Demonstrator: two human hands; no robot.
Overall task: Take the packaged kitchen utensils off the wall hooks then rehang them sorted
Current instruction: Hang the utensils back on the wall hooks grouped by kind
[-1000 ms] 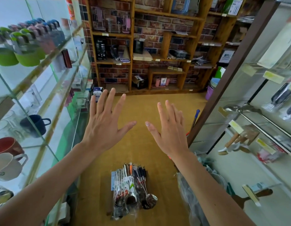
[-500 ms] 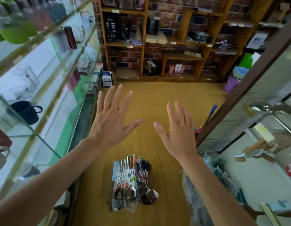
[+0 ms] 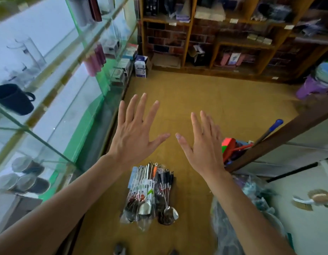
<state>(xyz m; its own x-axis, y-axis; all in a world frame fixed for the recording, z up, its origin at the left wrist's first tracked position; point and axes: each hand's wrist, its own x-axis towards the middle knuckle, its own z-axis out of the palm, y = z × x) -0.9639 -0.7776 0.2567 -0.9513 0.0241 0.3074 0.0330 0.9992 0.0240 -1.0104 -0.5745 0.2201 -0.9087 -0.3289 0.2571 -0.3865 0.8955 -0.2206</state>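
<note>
A pile of packaged kitchen utensils (image 3: pixel 150 194) lies on the yellow-brown floor below my hands: steel ladles and spoons in clear bags, some with black handles, one with orange. My left hand (image 3: pixel 135 133) is held out flat above the pile, fingers spread and straight, holding nothing. My right hand (image 3: pixel 203 146) is beside it, also flat with straight fingers and nothing in it. The two thumbs nearly meet. Neither hand touches the packages.
Glass shelves (image 3: pixel 54 92) with mugs and tumblers run along the left. Wooden shelving (image 3: pixel 214 46) against a brick wall stands at the back. On the right are a dark wooden post (image 3: pixel 280 140), a blue-handled tool (image 3: pixel 273 126), plastic bags (image 3: pixel 231 218) and a brush (image 3: pixel 317 197).
The view has tilted down towards the floor, so the right wall's hooks have left the frame. Both hands stay flat and spread; their thumbs have come closer together.
</note>
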